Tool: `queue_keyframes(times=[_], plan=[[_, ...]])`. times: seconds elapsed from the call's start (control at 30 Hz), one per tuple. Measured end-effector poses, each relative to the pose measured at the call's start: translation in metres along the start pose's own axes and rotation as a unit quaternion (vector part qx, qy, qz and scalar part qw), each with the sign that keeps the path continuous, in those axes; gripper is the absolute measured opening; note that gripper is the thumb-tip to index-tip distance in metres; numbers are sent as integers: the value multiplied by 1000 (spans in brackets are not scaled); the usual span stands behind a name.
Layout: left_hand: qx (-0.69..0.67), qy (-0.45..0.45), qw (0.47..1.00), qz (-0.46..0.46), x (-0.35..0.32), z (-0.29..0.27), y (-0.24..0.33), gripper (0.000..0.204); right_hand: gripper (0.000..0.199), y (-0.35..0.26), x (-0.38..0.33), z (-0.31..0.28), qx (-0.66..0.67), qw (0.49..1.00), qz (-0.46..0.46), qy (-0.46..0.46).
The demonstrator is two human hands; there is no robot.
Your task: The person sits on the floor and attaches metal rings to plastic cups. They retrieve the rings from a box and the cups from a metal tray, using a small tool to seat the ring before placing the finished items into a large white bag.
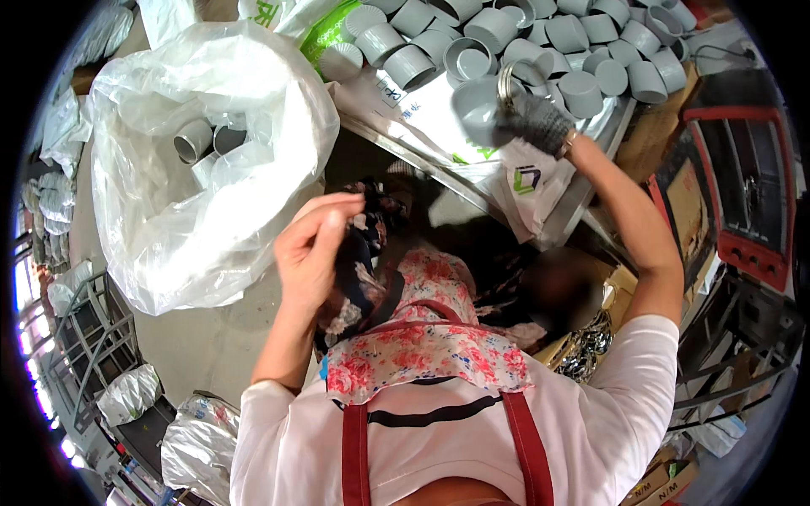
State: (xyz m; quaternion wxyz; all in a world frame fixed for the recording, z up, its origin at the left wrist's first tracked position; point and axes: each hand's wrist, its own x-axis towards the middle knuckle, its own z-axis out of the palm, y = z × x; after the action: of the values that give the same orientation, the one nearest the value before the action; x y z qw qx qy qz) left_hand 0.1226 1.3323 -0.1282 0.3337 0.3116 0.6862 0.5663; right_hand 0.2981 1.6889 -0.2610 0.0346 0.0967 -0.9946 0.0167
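gripping one grey fitting, gloved right hand; left hand bare.

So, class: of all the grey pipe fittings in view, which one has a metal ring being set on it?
The grey fitting held up by the gloved right hand, with the metal ring at its rim. The other fittings lie loose on the table behind.
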Motion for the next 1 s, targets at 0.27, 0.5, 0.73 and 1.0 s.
queue_keyframes(times=[0.27, 0.5, 0.73, 1.0], plan=[[192, -343, 898, 198, -28, 32, -6, 99, 26, -212, -5, -63, 436, 891, -37, 118], [194, -310, 924, 107, -92, 17, -23, 81, 17, -284, -12, -73, 556, 820, 127, 55], [166, -246, 939, 172, -115, 13, -26, 65, 16, -305, -7, -75, 519, 843, 140, -12], [151, -283, 940, 118, -115, 6, -31, 50, 25, -312, -4, -79, 483, 872, 58, 50]])
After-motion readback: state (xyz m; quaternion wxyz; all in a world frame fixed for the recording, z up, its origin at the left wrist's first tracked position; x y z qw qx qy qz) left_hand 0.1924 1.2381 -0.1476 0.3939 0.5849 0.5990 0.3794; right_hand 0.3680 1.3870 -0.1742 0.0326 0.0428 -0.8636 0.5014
